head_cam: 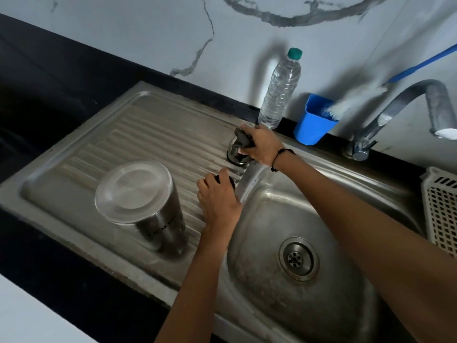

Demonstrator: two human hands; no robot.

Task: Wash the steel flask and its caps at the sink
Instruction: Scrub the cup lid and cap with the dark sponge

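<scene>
Your right hand [262,144] is curled around a dark grey cloth or scrubber [243,138], pressing it down onto a small steel cap [235,157] that sits on the ribbed drainboard [148,144] near the back edge, just in front of a clear plastic bottle [282,90]. Your left hand [217,196] is closed over a small dark cap [226,180] lying on the drainboard right at the lip of the basin [346,181]; fingers wrap it from above, so most of that cap is hidden. The steel flask [143,206] stands upside down on the drainboard, well apart to the left of both hands, base up, nobody touching it. Judging from that, the flask body looks washed and set to drain, though whether it is wet is too blurred to tell. The caps look like the part left: one being wiped now, the other only held. The tap [405,112] at the right shows no water running, so a rinse of both caps probably remains. The basin holds nothing but its drain [299,258]. A blue tub [311,125] with a brush stands behind, and a white basket [442,206] sits at the right edge.
</scene>
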